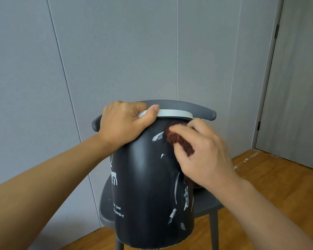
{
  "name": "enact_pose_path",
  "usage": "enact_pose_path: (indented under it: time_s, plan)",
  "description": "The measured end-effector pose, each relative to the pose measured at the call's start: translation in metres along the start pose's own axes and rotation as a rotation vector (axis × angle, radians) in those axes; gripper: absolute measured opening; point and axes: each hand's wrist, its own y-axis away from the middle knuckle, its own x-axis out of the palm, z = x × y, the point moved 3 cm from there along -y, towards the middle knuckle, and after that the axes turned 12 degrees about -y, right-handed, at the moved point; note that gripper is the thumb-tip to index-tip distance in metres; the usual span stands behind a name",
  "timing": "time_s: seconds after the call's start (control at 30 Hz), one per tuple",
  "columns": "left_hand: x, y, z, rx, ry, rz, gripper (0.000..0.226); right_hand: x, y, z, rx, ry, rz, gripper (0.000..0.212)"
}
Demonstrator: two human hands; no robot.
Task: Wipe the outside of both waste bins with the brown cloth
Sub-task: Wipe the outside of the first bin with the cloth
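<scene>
Both forearms are bare up to the frame's lower edge, with no sleeve in view. The left hand (pixel 124 123) and right hand (pixel 204 156) wear no gloves, rings, watch or bracelet. The visible thumbnail is short and unpainted.

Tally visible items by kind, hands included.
Waste bin: 1
Brown cloth: 1
Chair: 1
Hands: 2, left hand, right hand
Total: 5

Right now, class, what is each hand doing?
Left hand: grips the bin's white rim.
Right hand: fingers curled round the brown cloth, pressed to the dark bin.
</scene>
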Motion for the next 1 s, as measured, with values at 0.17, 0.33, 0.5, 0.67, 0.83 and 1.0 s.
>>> enact_pose_path:
  time_s: [0.17, 0.33, 0.5, 0.67, 0.83, 1.0]
  plan:
    - [0.001, -0.001, 0.002, -0.022, -0.016, 0.007, 0.069, 0.002, 0.004, 0.001, -0.046, -0.029, 0.037, 0.034]
    - [0.0, -0.002, -0.001, -0.013, -0.026, 0.03, 0.069, 0.007, -0.013, 0.002, 0.019, 0.004, -0.062, 0.036]
    - [0.002, -0.005, 0.0, -0.031, -0.054, 0.07, 0.068, 0.01, 0.008, 0.018, -0.128, 0.032, 0.141, 0.037]
    - [0.001, -0.004, -0.01, 0.003, -0.071, 0.054, 0.067, 0.001, -0.008, 0.013, -0.12, 0.088, 0.043, 0.03]
    - [0.0, -0.004, -0.008, 0.003, -0.07, 0.057, 0.07, 0.004, -0.006, 0.012, -0.138, 0.065, 0.088, 0.033]
    - [-0.001, -0.003, -0.008, 0.003, -0.081, 0.052, 0.066, -0.002, 0.0, 0.014, -0.206, 0.054, 0.196, 0.032]
